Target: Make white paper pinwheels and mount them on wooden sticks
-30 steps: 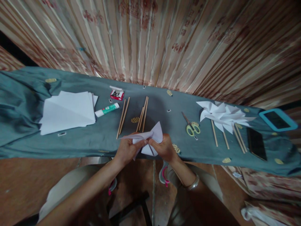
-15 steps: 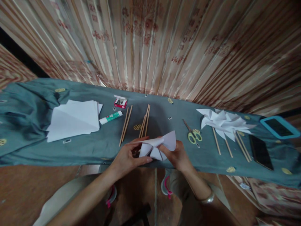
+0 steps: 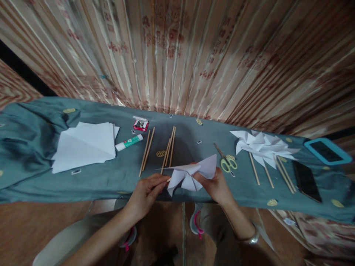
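Observation:
Over the front edge of the table, a folded white paper pinwheel [image 3: 188, 177] is held in the air, its blades curled toward the middle. My right hand [image 3: 217, 186] grips it from the right, with the thumb pressed on its centre. My left hand [image 3: 146, 192] is closed in a pinch at the pinwheel's left side. A short bit of a pale wooden stick [image 3: 168, 180] shows at its fingertips; the remainder is hidden by the hand and paper. Just beyond the hands lie several loose wooden sticks [image 3: 148, 149].
Left on the green cloth [image 3: 194, 129] are a stack of white paper [image 3: 85, 146], a glue stick [image 3: 129, 142] and an open box of pins [image 3: 141, 123]. Rightward lie scissors [image 3: 227, 162], finished pinwheels [image 3: 262, 146] on sticks, a phone [image 3: 307, 181] and a blue-framed tablet [image 3: 328, 150].
My left hand has drawn back from under the paper into a pinch on the stick. The pinwheel and my right hand have shifted slightly right. The view has tilted a little.

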{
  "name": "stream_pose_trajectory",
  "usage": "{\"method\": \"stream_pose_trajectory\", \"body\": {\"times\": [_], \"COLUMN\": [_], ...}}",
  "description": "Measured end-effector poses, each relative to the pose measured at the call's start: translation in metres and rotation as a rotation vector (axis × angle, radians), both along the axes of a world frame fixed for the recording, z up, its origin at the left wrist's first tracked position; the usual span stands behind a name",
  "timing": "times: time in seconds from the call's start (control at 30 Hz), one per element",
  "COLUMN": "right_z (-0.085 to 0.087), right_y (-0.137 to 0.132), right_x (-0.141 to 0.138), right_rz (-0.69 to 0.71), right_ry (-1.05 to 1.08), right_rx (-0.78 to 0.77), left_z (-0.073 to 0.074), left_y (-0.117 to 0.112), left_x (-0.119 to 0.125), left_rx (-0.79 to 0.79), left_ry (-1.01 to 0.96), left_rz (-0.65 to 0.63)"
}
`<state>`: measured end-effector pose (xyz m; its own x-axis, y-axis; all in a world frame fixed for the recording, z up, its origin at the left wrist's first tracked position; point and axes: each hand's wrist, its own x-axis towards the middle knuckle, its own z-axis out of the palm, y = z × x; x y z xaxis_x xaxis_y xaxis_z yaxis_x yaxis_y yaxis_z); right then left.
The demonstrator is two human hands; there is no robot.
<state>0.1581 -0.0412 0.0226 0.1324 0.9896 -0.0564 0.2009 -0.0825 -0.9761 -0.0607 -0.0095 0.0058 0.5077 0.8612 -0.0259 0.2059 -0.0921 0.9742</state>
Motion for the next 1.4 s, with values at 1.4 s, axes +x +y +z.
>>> {"method": "stream_pose_trajectory", "body": {"times": [1.4], "right_z": [-0.011], "right_y": [0.004], "right_x": [-0.036], "right_rz": [0.152], "right_ry": [-0.206], "right_rx": [0.074], "left_z": [0.02], "left_y": [0.001], "left_x": [0.025], "left_rx": [-0.402], "left_ry": [-0.188], "left_rz": [0.278]}}
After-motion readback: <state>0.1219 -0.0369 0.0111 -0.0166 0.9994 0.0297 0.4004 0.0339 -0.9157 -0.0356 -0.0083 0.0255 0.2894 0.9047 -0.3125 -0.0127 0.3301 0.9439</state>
